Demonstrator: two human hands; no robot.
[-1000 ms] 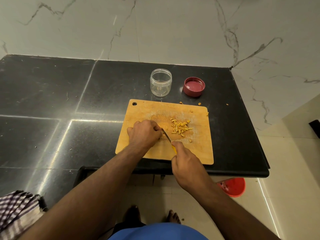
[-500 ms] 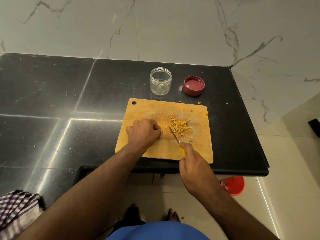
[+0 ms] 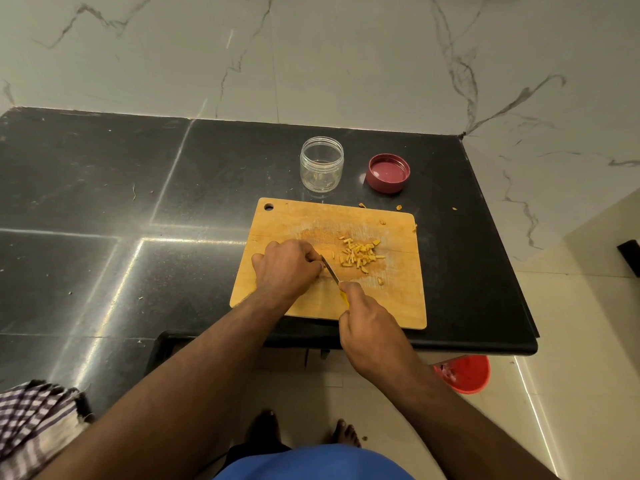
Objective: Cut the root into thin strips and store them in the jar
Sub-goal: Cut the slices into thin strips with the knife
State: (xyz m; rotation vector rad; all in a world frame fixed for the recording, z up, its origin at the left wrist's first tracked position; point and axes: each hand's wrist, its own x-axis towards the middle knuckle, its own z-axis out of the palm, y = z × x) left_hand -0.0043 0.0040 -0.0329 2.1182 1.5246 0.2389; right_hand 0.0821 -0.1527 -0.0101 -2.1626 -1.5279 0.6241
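Showing one checked cloth (image 3: 33, 424) at lower left on one black counter (image 3: 104, 188). Further right, one wooden board (image 3: 294, 220) with one hanging hole at its far left corner. On the board, left hand (image 3: 285, 266), fingers curled down over the root; root itself hidden beneath them, so the hold cannot be told. Just right of those fingers, one knife (image 3: 330, 270), blade tip by the left fingertips, yellow handle gripped in right hand (image 3: 372, 327). Right of the blade, one loose heap of yellow strips (image 3: 360, 254), too many and too small to count, with one stray piece near the board's right middle and one near its far edge. Behind the board, one clear jar (image 3: 322, 164), upright, open, nothing seen inside. Beside it to the right, apart, one red lid (image 3: 388, 173), inner face up. Between lid and board, three scraps on the counter. Below the counter's right end, one red bucket (image 3: 465, 374) on the floor.
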